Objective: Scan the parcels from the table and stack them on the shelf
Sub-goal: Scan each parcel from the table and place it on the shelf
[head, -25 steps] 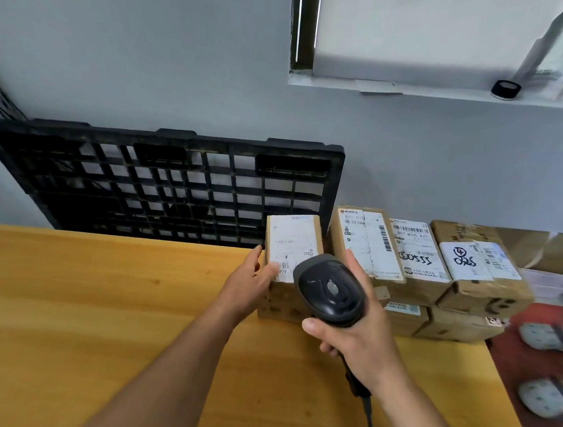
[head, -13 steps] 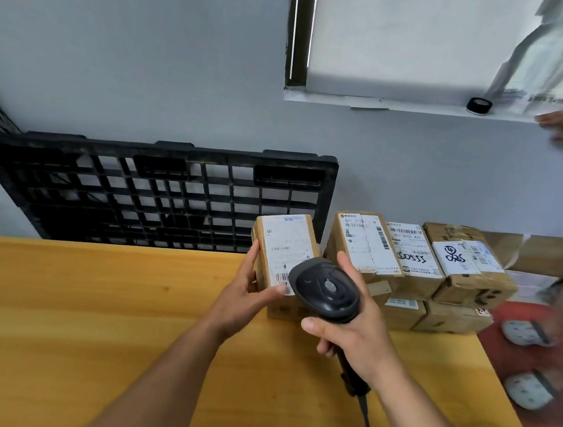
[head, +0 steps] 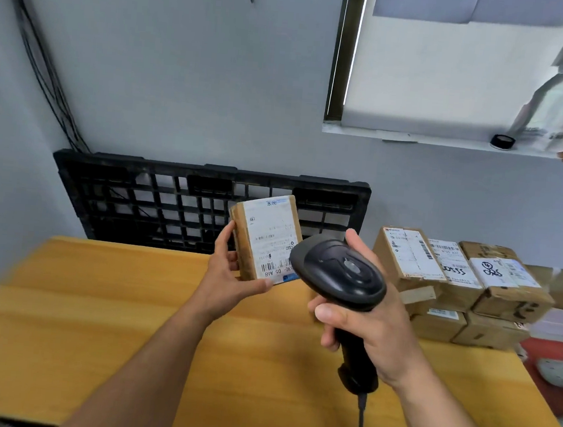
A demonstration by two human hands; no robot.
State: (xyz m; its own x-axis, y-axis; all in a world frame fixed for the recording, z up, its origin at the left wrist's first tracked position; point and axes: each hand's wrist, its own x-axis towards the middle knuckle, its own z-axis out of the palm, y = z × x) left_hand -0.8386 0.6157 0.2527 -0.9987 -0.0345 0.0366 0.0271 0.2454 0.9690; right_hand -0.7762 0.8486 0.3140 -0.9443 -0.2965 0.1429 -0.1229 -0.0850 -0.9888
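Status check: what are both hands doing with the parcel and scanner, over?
Left hand holds small parcel, label toward camera. Right hand grips scanner, close beside the barcode. Nothing between them. Other parcels stacked at right.

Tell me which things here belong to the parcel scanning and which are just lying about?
In use: the parcel held by the left hand; the scanner gripped by the right hand; the stacked parcels waiting on the table.
Lying about: the black pallet behind the table; the black round thing on the window ledge.

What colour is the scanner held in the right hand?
The scanner is black, with a dark grey top; the head view shows it.
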